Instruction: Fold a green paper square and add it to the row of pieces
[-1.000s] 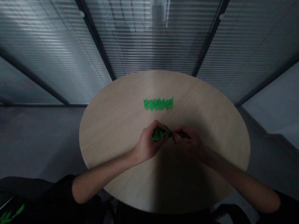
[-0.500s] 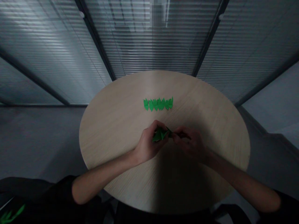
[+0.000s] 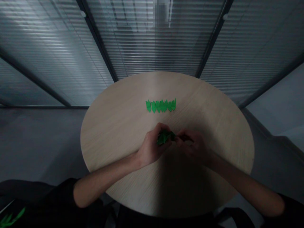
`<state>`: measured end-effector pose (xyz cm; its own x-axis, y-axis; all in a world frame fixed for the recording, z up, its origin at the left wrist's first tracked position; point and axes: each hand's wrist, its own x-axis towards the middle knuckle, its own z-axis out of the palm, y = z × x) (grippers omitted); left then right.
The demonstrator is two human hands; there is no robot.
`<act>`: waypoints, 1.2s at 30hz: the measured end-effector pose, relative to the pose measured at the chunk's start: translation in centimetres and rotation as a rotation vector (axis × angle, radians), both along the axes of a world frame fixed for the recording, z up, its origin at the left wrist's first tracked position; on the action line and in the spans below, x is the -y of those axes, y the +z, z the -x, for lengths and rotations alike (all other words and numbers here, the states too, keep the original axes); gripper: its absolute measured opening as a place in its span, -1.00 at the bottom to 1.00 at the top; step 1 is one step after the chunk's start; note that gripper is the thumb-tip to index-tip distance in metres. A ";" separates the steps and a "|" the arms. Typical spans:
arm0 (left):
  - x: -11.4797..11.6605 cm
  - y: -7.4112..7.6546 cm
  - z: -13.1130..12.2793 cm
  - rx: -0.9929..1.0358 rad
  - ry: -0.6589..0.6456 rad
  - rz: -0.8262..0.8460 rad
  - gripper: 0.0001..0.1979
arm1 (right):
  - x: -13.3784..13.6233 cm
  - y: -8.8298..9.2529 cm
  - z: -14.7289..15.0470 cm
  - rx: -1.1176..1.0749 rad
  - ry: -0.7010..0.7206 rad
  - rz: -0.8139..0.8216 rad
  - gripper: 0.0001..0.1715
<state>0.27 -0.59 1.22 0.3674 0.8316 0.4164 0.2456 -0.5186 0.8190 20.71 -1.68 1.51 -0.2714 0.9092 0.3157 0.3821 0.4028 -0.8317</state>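
Above the middle of the round table, my left hand [image 3: 152, 144] is closed around a folded green paper piece [image 3: 162, 137], its thumb and fingers curled about the sides. My right hand [image 3: 193, 144] is pinched at the paper's right-hand tip, close to the left fingertips. The piece has pointed, creased flaps and looks like origami; parts of it are covered by the fingers. Beyond the hands, several small green folded paper pieces [image 3: 161, 106] lie side by side in a row, with pointed ends.
The round wooden table [image 3: 106, 126] has a pale grain, and a dark shadow falls below my right hand. Glass partitions with blinds [image 3: 156, 47] stand behind it. Something green [image 3: 13, 218] shows at the lower left against dark cloth.
The green paper in my hands has shifted slightly to the right and turned a little. Both hands stay in nearly the same place, and the row is unchanged.
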 end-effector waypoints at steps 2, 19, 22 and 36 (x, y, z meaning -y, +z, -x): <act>-0.1 -0.2 0.0 -0.005 -0.004 -0.022 -0.76 | -0.1 0.0 0.0 0.015 -0.002 -0.003 -0.82; -0.1 -0.7 0.3 -0.091 -0.029 -0.024 -0.58 | -0.3 0.0 0.1 0.067 0.027 0.043 -0.76; -0.2 -0.8 0.4 -0.087 -0.040 -0.020 -0.56 | -0.3 -0.1 0.0 0.068 0.018 0.029 -0.76; 0.0 0.0 0.4 -0.064 -0.094 -0.062 -0.52 | -0.4 -0.5 -0.2 -0.010 0.042 0.018 -0.80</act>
